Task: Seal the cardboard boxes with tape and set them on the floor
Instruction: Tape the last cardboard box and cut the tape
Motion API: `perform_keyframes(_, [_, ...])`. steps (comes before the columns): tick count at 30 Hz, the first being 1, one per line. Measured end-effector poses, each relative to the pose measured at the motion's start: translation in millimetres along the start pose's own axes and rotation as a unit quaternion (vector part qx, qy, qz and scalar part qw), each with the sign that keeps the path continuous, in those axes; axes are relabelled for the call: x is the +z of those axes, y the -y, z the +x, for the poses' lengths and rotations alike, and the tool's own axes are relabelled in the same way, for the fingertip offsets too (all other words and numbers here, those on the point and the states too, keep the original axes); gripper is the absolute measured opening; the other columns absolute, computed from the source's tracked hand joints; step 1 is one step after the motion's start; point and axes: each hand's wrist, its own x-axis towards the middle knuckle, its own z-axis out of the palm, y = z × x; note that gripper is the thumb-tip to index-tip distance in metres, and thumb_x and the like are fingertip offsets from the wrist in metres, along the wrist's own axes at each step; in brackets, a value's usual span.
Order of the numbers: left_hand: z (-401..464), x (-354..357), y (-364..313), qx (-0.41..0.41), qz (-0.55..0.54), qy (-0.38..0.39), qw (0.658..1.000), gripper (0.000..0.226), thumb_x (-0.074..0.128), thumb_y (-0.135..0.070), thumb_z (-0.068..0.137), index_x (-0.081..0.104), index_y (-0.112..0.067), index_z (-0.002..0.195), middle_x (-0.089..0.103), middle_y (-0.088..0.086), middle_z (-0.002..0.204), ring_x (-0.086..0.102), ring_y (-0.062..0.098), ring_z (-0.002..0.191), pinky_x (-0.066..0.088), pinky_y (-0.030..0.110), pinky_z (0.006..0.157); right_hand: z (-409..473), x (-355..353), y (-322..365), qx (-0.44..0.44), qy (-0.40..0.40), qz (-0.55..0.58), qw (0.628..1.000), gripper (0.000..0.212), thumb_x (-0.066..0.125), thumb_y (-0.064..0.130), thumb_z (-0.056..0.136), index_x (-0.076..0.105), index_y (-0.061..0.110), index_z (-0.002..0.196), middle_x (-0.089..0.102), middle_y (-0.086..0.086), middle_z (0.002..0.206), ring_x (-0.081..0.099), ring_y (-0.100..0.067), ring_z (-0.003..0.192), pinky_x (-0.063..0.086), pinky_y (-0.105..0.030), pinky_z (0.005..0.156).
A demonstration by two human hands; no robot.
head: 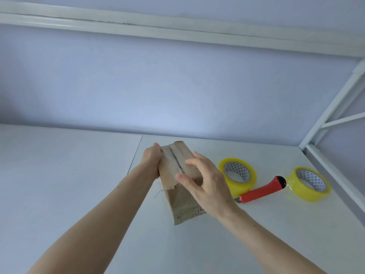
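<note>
A white tabletop [59,175] fills the lower part of the view, with a thin seam running across it toward the far edge, where it meets a pale blue wall.

The left hand [151,161] comes in from the lower left on a bare forearm. It grasps the left side of a small cardboard box [177,194], fingers curled round the far upper corner and the palm pressed to the side.

The box stands near the middle of the tabletop, tilted, its near bottom edge resting on the surface. Its top flaps are folded shut and meet at a dark slit down the middle. The near edge of the top looks torn and ragged, and a thin stray thread hangs off the lower left side.

The right hand [205,182] reaches in from the lower right and lies against the right side of the box. Its fingers are spread and fairly straight, the thumb pointing across the top near the torn edge; it presses rather than wraps the box.

Just to the right of that hand lies a yellow tape roll [237,176], flat on the tabletop. A red knife [260,192] lies beside it, its dark tip pointing to the right. Further right, a second yellow roll [310,183] rests flat, near the white metal frame [327,113] that rises at the table's right edge.
</note>
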Motion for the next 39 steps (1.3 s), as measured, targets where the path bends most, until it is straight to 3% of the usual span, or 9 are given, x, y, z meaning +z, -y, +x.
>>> perform_keyframes(4, [-16, -4, -7, -0.053, -0.052, 0.048, 0.996, 0.049, 0.045, -0.048, 0.102, 0.055, -0.006, 0.126, 0.065, 0.010, 0.114, 0.065, 0.027, 0.097, 0.052, 0.036, 0.095, 32, -22, 9, -0.010, -0.105, -0.015, 0.994, 0.057, 0.051, 0.075, 0.081, 0.072, 0.022, 0.081, 0.073, 0.011, 0.090, 0.067, -0.009, 0.087, 0.053, -0.033, 0.078])
perform_keyframes(7, [-40, -7, -9, 0.041, -0.044, 0.067, 0.996, 0.076, 0.036, -0.073, 0.096, 0.040, -0.019, 0.150, 0.049, 0.000, 0.146, 0.049, 0.017, 0.134, 0.033, 0.032, 0.116, 75, -45, 29, 0.026, -0.066, -0.107, 0.992, 0.065, 0.052, 0.068, 0.089, 0.039, 0.017, 0.051, 0.038, 0.002, 0.046, 0.042, -0.021, 0.053, 0.033, -0.033, 0.053])
perform_keyframes(10, [-67, -4, -8, 0.159, -0.021, 0.132, 0.978, 0.064, 0.027, -0.069, 0.100, 0.060, -0.023, 0.131, 0.069, -0.013, 0.126, 0.058, -0.011, 0.114, 0.040, 0.013, 0.102, 103, -37, 38, 0.073, -0.030, -0.151, 0.985, 0.071, 0.054, 0.067, 0.090, 0.030, 0.014, 0.050, 0.029, 0.000, 0.043, 0.037, -0.023, 0.047, 0.022, -0.033, 0.047])
perform_keyframes(14, [-64, 1, 0, 0.147, -0.065, 0.082, 0.984, 0.056, 0.046, -0.066, 0.095, 0.059, -0.017, 0.119, 0.070, 0.010, 0.117, 0.072, 0.027, 0.104, 0.057, 0.051, 0.093, 113, -6, 42, 0.118, 0.027, -0.193, 0.974, 0.063, 0.042, 0.066, 0.097, 0.041, 0.012, 0.063, 0.053, -0.002, 0.067, 0.053, -0.030, 0.072, 0.031, -0.034, 0.055])
perform_keyframes(18, [-52, 5, -4, 0.139, -0.078, 0.050, 0.986, 0.033, 0.041, -0.044, 0.106, 0.055, -0.015, 0.114, 0.067, 0.007, 0.110, 0.070, 0.025, 0.097, 0.059, 0.040, 0.079, 114, 4, 48, 0.162, 0.096, -0.229, 0.955, 0.061, 0.024, 0.061, 0.102, 0.061, 0.014, 0.102, 0.055, -0.010, 0.112, 0.054, -0.031, 0.096, 0.035, -0.036, 0.075])
perform_keyframes(23, [-39, 6, -5, 0.136, -0.090, 0.050, 0.985, 0.030, 0.041, -0.041, 0.107, 0.052, -0.013, 0.108, 0.063, 0.005, 0.101, 0.068, 0.024, 0.092, 0.058, 0.040, 0.078, 115, 14, 47, 0.158, 0.094, -0.253, 0.950, 0.064, 0.022, 0.062, 0.103, 0.061, 0.013, 0.112, 0.052, -0.009, 0.115, 0.048, -0.028, 0.086, 0.034, -0.035, 0.074])
perform_keyframes(28, [-37, 5, -7, 0.135, -0.092, 0.046, 0.985, 0.027, 0.042, -0.036, 0.107, 0.051, -0.011, 0.105, 0.063, 0.009, 0.098, 0.067, 0.023, 0.079, 0.057, 0.034, 0.064, 111, 10, 43, 0.145, 0.164, -0.254, 0.942, 0.055, 0.018, 0.057, 0.104, 0.045, 0.020, 0.134, 0.040, -0.009, 0.127, 0.049, -0.031, 0.120, 0.036, -0.041, 0.082])
perform_keyframes(31, [-37, 6, -7, 0.135, -0.084, 0.042, 0.986, 0.027, 0.038, -0.035, 0.108, 0.047, -0.014, 0.094, 0.057, 0.002, 0.084, 0.062, 0.015, 0.065, 0.051, 0.026, 0.053, 101, 12, 37, 0.129, 0.133, -0.273, 0.944, 0.053, 0.015, 0.054, 0.104, 0.043, 0.017, 0.131, 0.039, -0.008, 0.128, 0.047, -0.031, 0.120, 0.034, -0.040, 0.079])
perform_keyframes(39, [-39, 6, -6, 0.126, -0.077, 0.034, 0.988, 0.029, 0.038, -0.043, 0.107, 0.048, -0.017, 0.096, 0.057, 0.004, 0.093, 0.062, 0.023, 0.080, 0.053, 0.036, 0.072, 87, 14, 35, 0.115, 0.117, -0.272, 0.948, 0.061, 0.013, 0.056, 0.104, 0.019, 0.022, 0.154, 0.026, -0.005, 0.150, 0.038, -0.029, 0.131, 0.032, -0.041, 0.081])
